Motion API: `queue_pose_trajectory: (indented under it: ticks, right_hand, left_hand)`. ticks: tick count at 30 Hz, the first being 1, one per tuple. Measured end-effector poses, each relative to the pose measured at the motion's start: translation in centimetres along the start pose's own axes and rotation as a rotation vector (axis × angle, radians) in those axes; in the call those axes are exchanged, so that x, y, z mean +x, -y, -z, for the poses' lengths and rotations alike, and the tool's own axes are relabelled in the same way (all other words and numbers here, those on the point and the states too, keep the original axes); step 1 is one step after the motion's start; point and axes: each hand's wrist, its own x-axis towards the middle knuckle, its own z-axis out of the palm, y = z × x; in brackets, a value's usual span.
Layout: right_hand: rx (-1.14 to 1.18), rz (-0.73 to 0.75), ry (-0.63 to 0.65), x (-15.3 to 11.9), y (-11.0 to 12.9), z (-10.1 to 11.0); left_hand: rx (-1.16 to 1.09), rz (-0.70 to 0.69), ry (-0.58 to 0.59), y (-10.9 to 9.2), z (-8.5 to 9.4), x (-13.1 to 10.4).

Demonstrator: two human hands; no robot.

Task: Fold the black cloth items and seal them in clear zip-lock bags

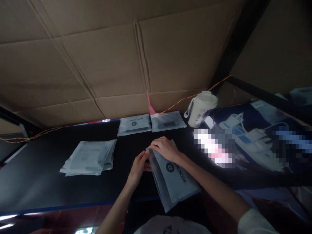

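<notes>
Head view | frosted zip pouch (179, 191), dark-lettered, was slanted over the near edge of the bench (44, 172) | left hand (137, 166) was closed on its far-left corner | right hand (166, 149) was curled over that far end, fingers gripping it | pouch stack (85, 158) lay left | two flat pouches (134, 124) lay beyond, side by side | lidded cup (201, 111) stood to their right

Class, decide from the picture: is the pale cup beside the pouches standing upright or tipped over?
Upright: the cup stands on its base on the dark work surface, its lid uppermost.
</notes>
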Motion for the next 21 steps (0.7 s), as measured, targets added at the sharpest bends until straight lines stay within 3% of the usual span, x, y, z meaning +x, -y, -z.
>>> queue_pose_trajectory:
  ticks: [3,7,12,16,21]
  right_hand:
    - [-0.151,0.021,-0.057,0.4,0.3,0.2]
    - [-0.223,0.052,-0.118,0.9,0.0,0.5]
    - [-0.235,0.080,-0.138,2.1,-1.1,0.6]
    - [-0.202,0.126,-0.076,3.2,-1.0,0.0]
    - [-0.150,0.322,0.118,4.5,1.5,-2.3]
  left_hand:
    - [-0.039,0.015,-0.019,1.1,-1.1,-0.9]
    - [-0.022,0.078,-0.050,3.0,-2.8,-3.7]
    - [0.031,0.243,0.087,4.8,-4.1,-7.8]
    - [0.060,0.280,0.159,6.0,-4.5,-8.8]
    - [0.168,0.311,0.282,7.1,-5.8,-8.5]
